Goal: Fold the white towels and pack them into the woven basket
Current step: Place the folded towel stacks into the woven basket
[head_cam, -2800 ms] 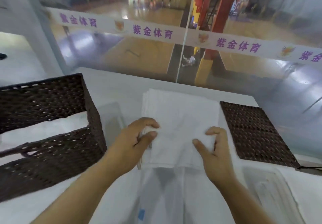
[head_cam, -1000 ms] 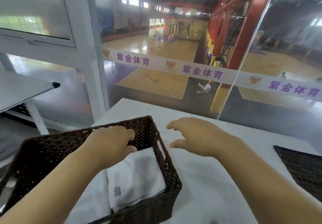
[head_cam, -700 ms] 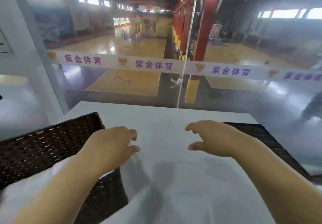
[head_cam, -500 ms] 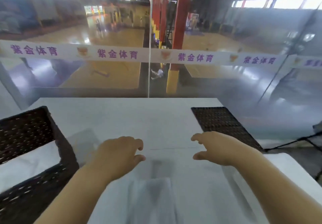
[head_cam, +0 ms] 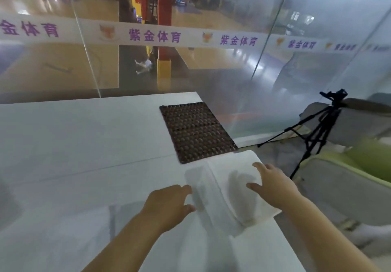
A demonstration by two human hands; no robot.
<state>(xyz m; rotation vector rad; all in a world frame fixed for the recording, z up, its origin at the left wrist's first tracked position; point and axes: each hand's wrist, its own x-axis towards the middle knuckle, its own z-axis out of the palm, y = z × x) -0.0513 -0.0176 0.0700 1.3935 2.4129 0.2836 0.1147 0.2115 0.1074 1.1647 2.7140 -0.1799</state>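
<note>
Left part of the white table: bare surface, wide open room. The woven basket is not in view.

Left hand: low over the table at centre. The fingers are loosely curled and hold nothing. The fingertips point right, towards the towel's left side, and are just short of it.

White towel: lies flat at the near right of the table. Its long axis runs near to far, angled slightly across the table's right edge. The far end lies right at the near edge of a dark woven panel, which lies flat on the table; contact cannot be told. The towel's near right corner reaches the table edge and looks to jut a little past it.

Right hand: over the right half of the towel, fingers spread, gripping nothing. It casts a shadow on the cloth. Whether the fingertips touch the cloth cannot be told.

Judgement: the right hand is the nearer one and the towel sits between the two hands, so a two-handed lift or drag to the left suits. The folding room is all to the left. The drop off the right edge is the hazard, and the woven panel closes off the far side.

Beyond the edge: a black tripod stands on the floor, well apart. A glass wall bounds the far side.
</note>
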